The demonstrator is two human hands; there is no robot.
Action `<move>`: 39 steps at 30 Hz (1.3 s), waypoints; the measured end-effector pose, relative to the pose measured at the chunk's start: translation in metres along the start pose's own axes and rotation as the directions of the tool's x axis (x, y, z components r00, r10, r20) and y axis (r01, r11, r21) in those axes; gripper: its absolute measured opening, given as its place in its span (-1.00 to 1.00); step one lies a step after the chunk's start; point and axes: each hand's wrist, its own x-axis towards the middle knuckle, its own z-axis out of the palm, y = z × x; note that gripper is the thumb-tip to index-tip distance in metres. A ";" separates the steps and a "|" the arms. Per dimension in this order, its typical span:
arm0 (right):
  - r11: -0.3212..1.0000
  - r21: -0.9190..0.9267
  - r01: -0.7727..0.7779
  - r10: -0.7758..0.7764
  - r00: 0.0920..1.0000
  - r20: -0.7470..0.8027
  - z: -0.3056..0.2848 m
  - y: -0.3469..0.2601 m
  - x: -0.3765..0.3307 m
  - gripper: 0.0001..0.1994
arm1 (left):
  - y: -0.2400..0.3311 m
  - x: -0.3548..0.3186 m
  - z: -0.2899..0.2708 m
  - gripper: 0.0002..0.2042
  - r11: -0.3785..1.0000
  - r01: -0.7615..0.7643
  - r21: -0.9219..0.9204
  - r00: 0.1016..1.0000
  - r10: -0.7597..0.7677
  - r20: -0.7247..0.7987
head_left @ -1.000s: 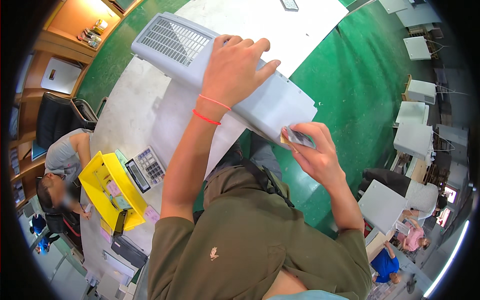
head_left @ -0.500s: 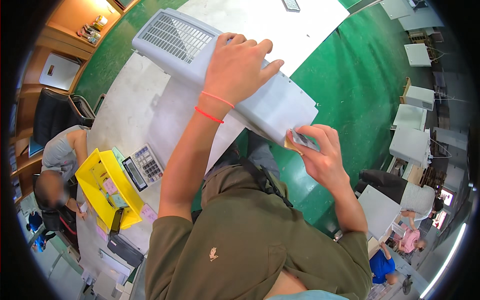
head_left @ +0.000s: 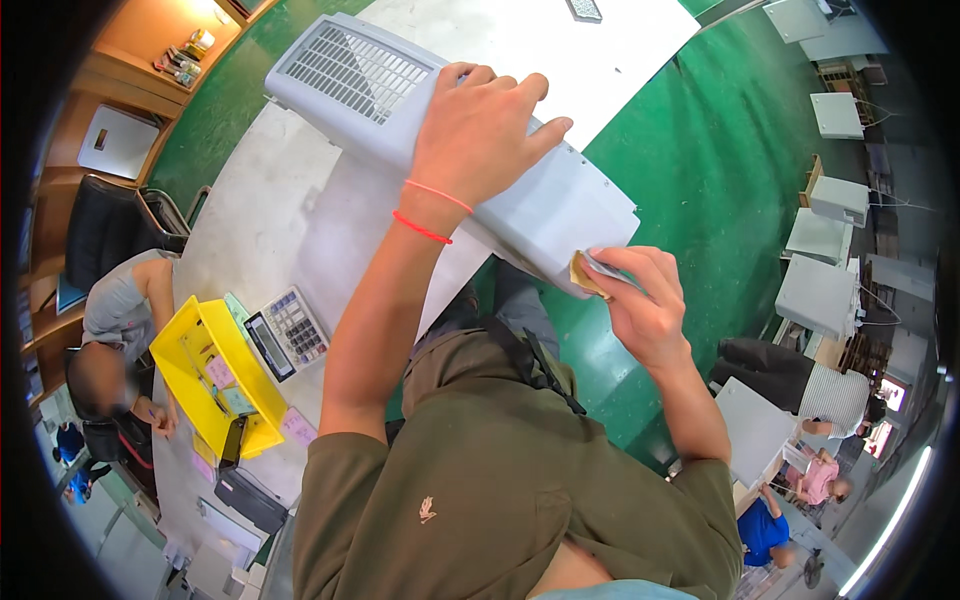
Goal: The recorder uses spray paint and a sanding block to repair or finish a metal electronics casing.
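A long pale grey housing (head_left: 545, 190) with a slotted vent grille (head_left: 355, 72) at its left end lies slantwise across the white table's edge. Its right end juts out over the floor. My left hand (head_left: 480, 130) is closed over the middle of it, fingers curled over the far edge and thumb pointing right. At the housing's right end, my right hand (head_left: 645, 300) pinches a folded piece of sandpaper (head_left: 588, 274), tan on one face and grey on the other. The sandpaper rests against the corner there.
On the white table (head_left: 290, 190) are a calculator (head_left: 287, 335), a yellow bin (head_left: 265, 395) of papers and a black case (head_left: 250, 500). A seated person (head_left: 125, 310) is at the left. Several grey cabinets (head_left: 815, 295) line the right, where other people work.
My right hand has turned slightly at the housing's end, and more of the sandpaper's tan face shows. My left hand stays on the housing. The seated person's hands have shifted.
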 end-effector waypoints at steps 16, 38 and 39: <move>1.000 0.015 -0.008 0.008 1.000 0.013 -0.003 -0.002 -0.008 -0.61 | 0.001 0.000 0.000 -0.61 1.000 0.007 0.000 1.000 -0.007 0.005; 0.997 0.076 0.011 -0.009 0.999 -0.033 0.015 0.003 0.001 -0.58 | -0.002 0.001 -0.001 -0.63 1.000 0.004 -0.026 1.000 -0.003 0.011; 0.998 0.059 0.015 -0.015 1.000 -0.001 0.005 0.003 -0.004 -0.58 | -0.001 0.000 -0.001 -0.63 1.000 0.007 -0.022 1.000 -0.007 0.011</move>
